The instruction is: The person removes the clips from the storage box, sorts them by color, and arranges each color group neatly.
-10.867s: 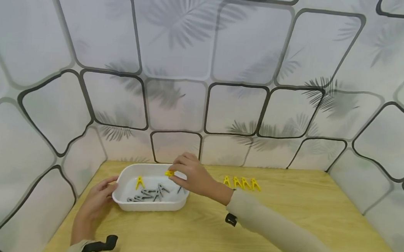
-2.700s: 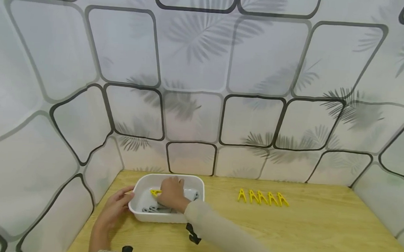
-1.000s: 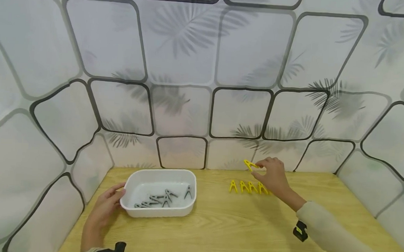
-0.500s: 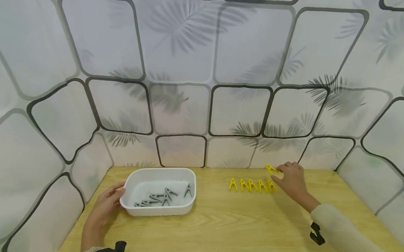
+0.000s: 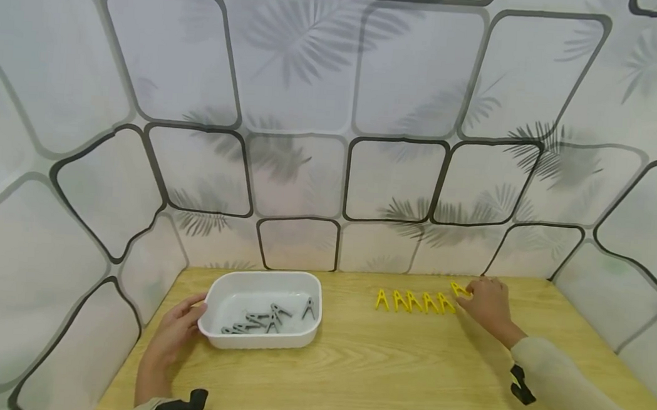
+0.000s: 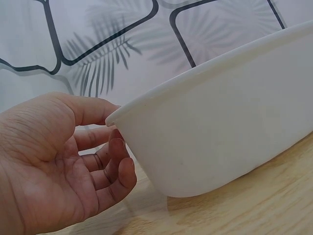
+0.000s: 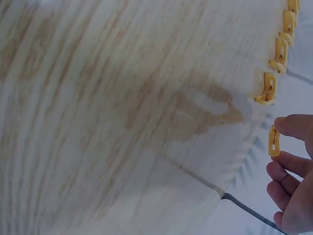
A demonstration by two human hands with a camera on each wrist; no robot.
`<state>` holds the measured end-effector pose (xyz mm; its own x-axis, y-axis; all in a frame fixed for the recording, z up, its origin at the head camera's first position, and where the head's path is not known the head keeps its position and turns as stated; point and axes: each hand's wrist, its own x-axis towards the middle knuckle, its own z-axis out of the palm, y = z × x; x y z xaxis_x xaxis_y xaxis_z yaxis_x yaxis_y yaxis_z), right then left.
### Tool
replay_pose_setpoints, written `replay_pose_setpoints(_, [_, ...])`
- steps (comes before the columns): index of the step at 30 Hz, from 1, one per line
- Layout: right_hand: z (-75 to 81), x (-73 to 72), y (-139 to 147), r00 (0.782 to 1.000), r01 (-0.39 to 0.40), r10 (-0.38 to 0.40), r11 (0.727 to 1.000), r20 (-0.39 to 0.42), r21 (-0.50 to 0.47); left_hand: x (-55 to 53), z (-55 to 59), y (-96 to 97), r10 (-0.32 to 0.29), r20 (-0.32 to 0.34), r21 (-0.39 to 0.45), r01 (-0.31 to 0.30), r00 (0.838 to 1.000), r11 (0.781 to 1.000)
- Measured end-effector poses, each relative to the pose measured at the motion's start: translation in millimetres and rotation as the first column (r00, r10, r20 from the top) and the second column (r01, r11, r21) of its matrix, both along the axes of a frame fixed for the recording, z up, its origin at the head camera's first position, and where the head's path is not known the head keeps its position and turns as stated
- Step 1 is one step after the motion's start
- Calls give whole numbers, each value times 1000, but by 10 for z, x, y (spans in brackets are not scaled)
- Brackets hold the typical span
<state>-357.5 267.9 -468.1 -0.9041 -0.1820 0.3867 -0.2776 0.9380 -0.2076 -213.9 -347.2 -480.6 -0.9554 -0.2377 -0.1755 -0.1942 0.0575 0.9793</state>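
Note:
My right hand (image 5: pixel 489 302) pinches a yellow clothespin (image 5: pixel 459 289) between thumb and fingertips, at the right end of a row of several yellow clothespins (image 5: pixel 414 301) on the table. The right wrist view shows the pinched clothespin (image 7: pixel 274 141) a little apart from the row. On the left, my left hand (image 5: pixel 173 328) holds the near-left end of a white plastic tray (image 5: pixel 260 342). In the left wrist view its thumb lies on the tray's rim (image 6: pixel 195 73), with the other fingers curled by the outer wall. Several grey clothespins (image 5: pixel 272 322) lie inside the tray.
The wooden table (image 5: pixel 346 375) runs between the tray and the right arm. A patterned wall covering (image 5: pixel 296 178) rises behind the table's back edge and along both sides.
The last yellow clothespin left the tray and was carried right in my right hand. Over the last half second it came lower, to the row's right end. My left hand stays on the tray.

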Motion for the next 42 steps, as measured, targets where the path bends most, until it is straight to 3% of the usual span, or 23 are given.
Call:
replay_pose_setpoints(18, [-97,58,0,993,14,-19,999,116,42,6,-46,-11,0,-14,9,0,1000,1000])
replay_pose_setpoints(27, [-159,76,20,992,-1,-1,1000,128,16,7,-45,11,-2,-18,48,3,1000,999])
replay_pose_setpoints(42, [-122,102,1,989,8,-12,1000,149,24,-7,-28,-17,-3,1,13,3,1000,1000])
